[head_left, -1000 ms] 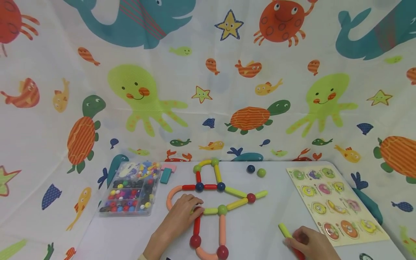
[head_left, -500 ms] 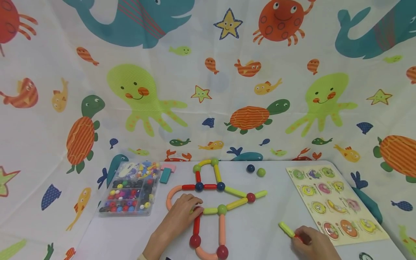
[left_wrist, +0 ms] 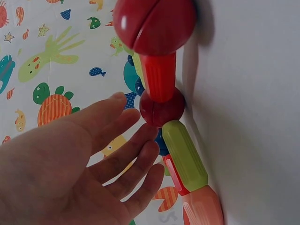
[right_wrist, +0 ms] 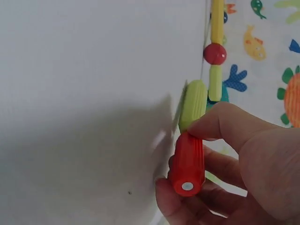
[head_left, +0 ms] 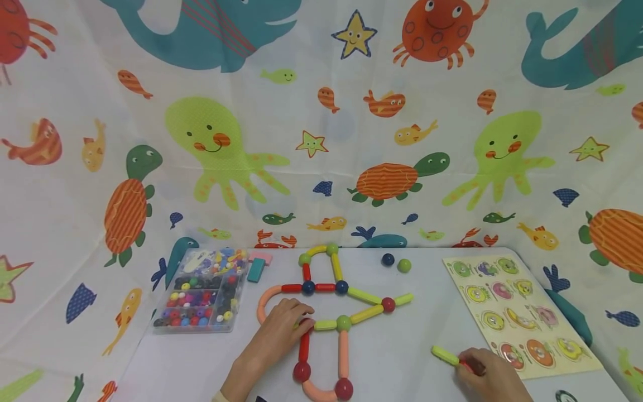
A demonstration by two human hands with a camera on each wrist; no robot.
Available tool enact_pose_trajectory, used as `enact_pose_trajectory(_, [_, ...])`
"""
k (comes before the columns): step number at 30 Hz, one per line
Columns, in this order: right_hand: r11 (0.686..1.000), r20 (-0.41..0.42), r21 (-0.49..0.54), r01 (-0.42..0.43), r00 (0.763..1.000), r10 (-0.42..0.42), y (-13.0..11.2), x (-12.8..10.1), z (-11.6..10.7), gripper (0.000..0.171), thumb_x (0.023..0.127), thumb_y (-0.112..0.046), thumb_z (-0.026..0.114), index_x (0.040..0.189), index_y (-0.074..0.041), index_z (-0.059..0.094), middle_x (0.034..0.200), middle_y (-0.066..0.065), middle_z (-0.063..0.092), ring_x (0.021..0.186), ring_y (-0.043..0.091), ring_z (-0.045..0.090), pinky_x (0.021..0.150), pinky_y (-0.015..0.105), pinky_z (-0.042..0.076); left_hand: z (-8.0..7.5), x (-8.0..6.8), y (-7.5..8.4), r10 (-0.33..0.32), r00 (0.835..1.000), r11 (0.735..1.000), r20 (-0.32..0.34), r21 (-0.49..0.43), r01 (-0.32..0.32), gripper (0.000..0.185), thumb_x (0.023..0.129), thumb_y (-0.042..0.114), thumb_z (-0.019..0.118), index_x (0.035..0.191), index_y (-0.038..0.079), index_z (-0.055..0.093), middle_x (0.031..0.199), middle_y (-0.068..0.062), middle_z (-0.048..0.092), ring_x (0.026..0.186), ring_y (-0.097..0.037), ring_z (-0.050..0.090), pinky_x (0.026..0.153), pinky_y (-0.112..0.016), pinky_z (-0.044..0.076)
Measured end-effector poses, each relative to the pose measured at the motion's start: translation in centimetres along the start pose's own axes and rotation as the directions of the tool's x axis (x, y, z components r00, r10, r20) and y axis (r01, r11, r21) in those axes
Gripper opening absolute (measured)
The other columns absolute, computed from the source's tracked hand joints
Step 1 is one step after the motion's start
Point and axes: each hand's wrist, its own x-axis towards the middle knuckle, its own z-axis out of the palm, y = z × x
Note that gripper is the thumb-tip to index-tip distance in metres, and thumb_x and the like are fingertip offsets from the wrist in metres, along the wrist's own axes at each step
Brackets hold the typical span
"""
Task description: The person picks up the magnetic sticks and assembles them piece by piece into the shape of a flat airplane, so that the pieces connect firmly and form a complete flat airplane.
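My left hand (head_left: 282, 326) lies at the left side of a flat figure of magnetic rods and balls. In the left wrist view its loosely bent fingers are beside a dark red ball (left_wrist: 162, 107) joined to a red rod (left_wrist: 160, 77) and a lime rod (left_wrist: 185, 154); whether they touch is hard to tell. At the right, my right hand (head_left: 488, 373) pinches a red magnetic rod (right_wrist: 189, 164) between thumb and fingers. Another lime rod (head_left: 445, 355) extends end to end from it, pointing left, low over the white table. The figure's green ball (head_left: 344, 322) and yellow rod (head_left: 366, 314) lie between the hands.
A compartment box of beads (head_left: 198, 296) stands at the left, with a teal block (head_left: 256, 270) beside it. A navy ball (head_left: 388, 259) and a loose green ball (head_left: 404, 266) lie at the back. A wooden fruit puzzle board (head_left: 519, 312) is at the right.
The two joined rods in my right hand have turned, so the lime one slants less steeply. The right hand has shifted slightly rightward. My left hand and the figure stay in place.
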Motion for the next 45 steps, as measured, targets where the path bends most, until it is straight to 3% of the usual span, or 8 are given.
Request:
enact_pose_trajectory(7, [1.000,-0.025,0.011,0.007,1.000,-0.006,0.1,0.3,-1.6,0.025,0.088,-0.020,0.074,0.108,-0.005,0.072,0.087,-0.003,0.066,0.079,0.016,0.055,0.072,0.031,0.049,0.1,0.0,-0.1,-0.001,1.000,1.000,0.003,0.004,0.000,0.030,0.095,0.038,0.071,0.118,0.019,0.073,0.107,0.006,0.067,0.101,-0.011,0.054,0.092,-0.040,0.054])
enact_pose_trajectory(20, [0.999,0.029,0.010,-0.030,0.999,0.030,0.9,0.5,-2.5,0.030,0.091,-0.024,0.073,0.109,-0.001,0.070,0.089,-0.001,0.065,0.081,0.017,0.055,0.075,0.034,0.051,-0.1,0.1,-0.1,0.014,1.000,1.000,-0.005,0.003,-0.014,0.028,0.096,0.037,0.070,0.117,0.020,0.073,0.105,0.008,0.067,0.101,-0.010,0.054,0.091,-0.037,0.054])
enact_pose_trajectory(24, [0.999,-0.011,0.003,-0.036,0.999,0.036,1.3,0.3,-2.9,0.030,0.092,-0.024,0.070,0.110,-0.001,0.070,0.088,0.000,0.064,0.081,0.017,0.054,0.072,0.031,0.049,-0.1,0.1,-0.1,0.016,1.000,1.000,-0.004,-0.002,-0.016,0.027,0.096,0.036,0.070,0.117,0.020,0.073,0.105,0.008,0.067,0.101,-0.010,0.053,0.091,-0.037,0.054])
enact_pose_trajectory(31, [0.999,-0.094,-0.028,0.031,0.995,-0.033,1.6,0.1,-4.0,0.027,0.092,-0.021,0.066,0.111,-0.002,0.072,0.086,0.000,0.063,0.080,0.017,0.053,0.065,0.026,0.044,-0.1,0.1,0.0,0.013,1.000,1.000,0.003,-0.008,-0.013,0.028,0.096,0.037,0.070,0.118,0.020,0.073,0.105,0.008,0.066,0.100,-0.010,0.053,0.089,-0.037,0.054])
enact_pose_trajectory(39, [0.995,-0.138,-0.035,0.088,0.986,-0.092,-0.3,0.9,-4.5,0.030,0.095,-0.020,0.070,0.118,-0.002,0.070,0.095,0.001,0.068,0.083,0.017,0.057,0.065,0.020,0.048,-0.2,0.1,-0.1,0.004,1.000,1.000,0.005,-0.008,-0.004,0.028,0.095,0.037,0.070,0.118,0.019,0.073,0.105,0.008,0.066,0.100,-0.010,0.054,0.091,-0.038,0.054])
enact_pose_trajectory(42, [0.986,-0.172,-0.060,0.155,0.972,-0.163,-1.3,1.2,-4.2,0.032,0.093,-0.023,0.073,0.119,-0.004,0.070,0.096,0.001,0.069,0.083,0.015,0.058,0.065,0.018,0.048,-0.2,0.1,-0.2,-0.002,1.000,1.000,0.006,-0.005,0.002,0.029,0.096,0.038,0.070,0.118,0.020,0.073,0.106,0.008,0.067,0.101,-0.010,0.055,0.093,-0.040,0.053])
enact_pose_trajectory(45, [0.967,-0.223,-0.084,0.241,0.941,-0.254,-2.3,1.5,-3.8,0.031,0.090,-0.023,0.078,0.115,-0.007,0.072,0.095,-0.002,0.071,0.081,0.011,0.060,0.067,0.017,0.050,-0.3,0.2,-0.1,-0.009,1.000,1.000,0.008,-0.008,0.009,0.029,0.096,0.038,0.070,0.118,0.020,0.073,0.106,0.008,0.067,0.102,-0.010,0.055,0.095,-0.041,0.053])
